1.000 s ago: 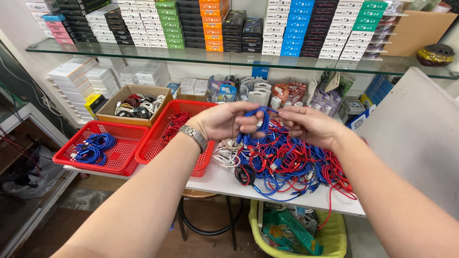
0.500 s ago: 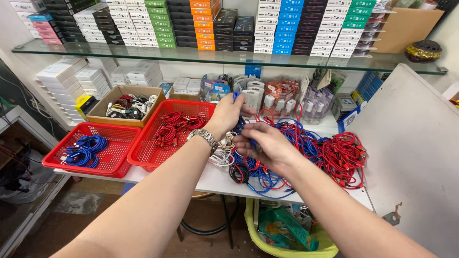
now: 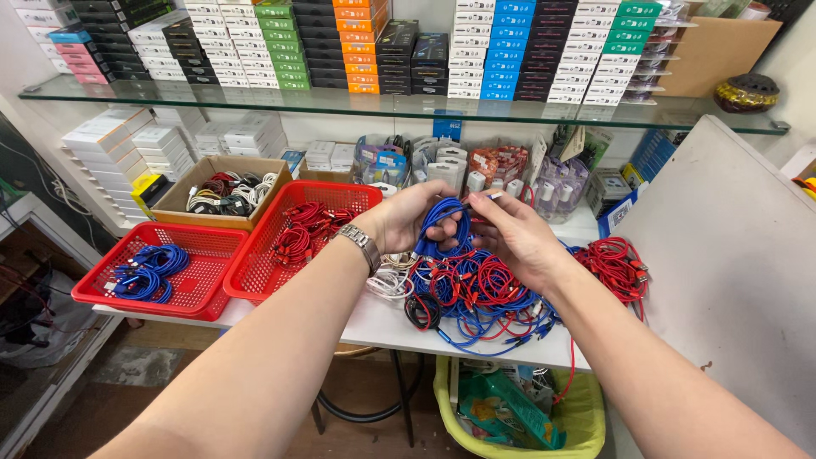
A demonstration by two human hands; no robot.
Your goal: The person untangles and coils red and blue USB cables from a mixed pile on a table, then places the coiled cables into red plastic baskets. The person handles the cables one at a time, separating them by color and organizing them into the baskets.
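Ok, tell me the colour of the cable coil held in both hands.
Blue: the cable coil between the left hand and right hand, seen in the head view.

Your white table (image 3: 382, 327) carries: two red baskets (image 3: 157, 285), cardboard box (image 3: 223, 191), cable pile (image 3: 476, 293), small packs at back (image 3: 501, 166).

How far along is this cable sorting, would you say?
Partly done, it seems. Some blue coils already lie in the left red basket, and red ones in the second red basket. The left hand and right hand hold a blue cable as a coil above the table. A large mixed heap of cables is left on the white table.
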